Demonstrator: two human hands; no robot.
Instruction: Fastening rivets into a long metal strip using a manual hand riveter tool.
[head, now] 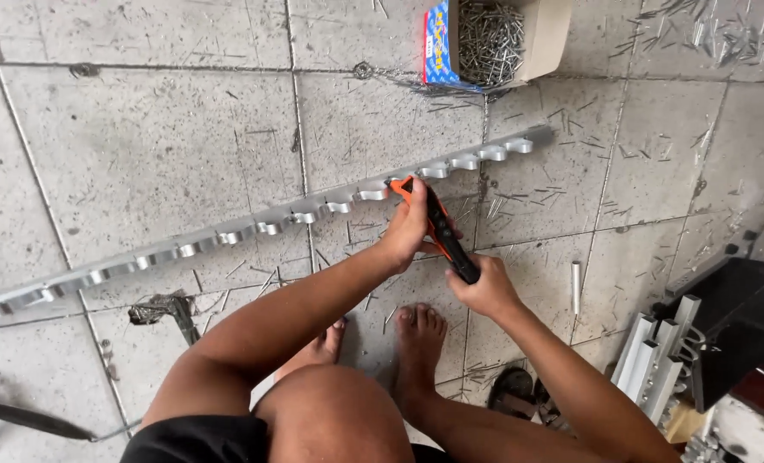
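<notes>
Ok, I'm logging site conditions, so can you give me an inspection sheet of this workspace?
Surface: grey tiled floor, scratched and dusty.
Job's things: long metal rail with a row of ring clips lying slantwise; orange and black hand riveter with its head at the rail.
Clutter: spent pins scattered over the tiles; open cardboard box of rivets; short metal tube; sandal.
Hands: left hand and right hand both grip the riveter.
Cables: nothing seen.
Surroundings: stacked aluminium profiles and a dark panel at right; bare feet.
</notes>
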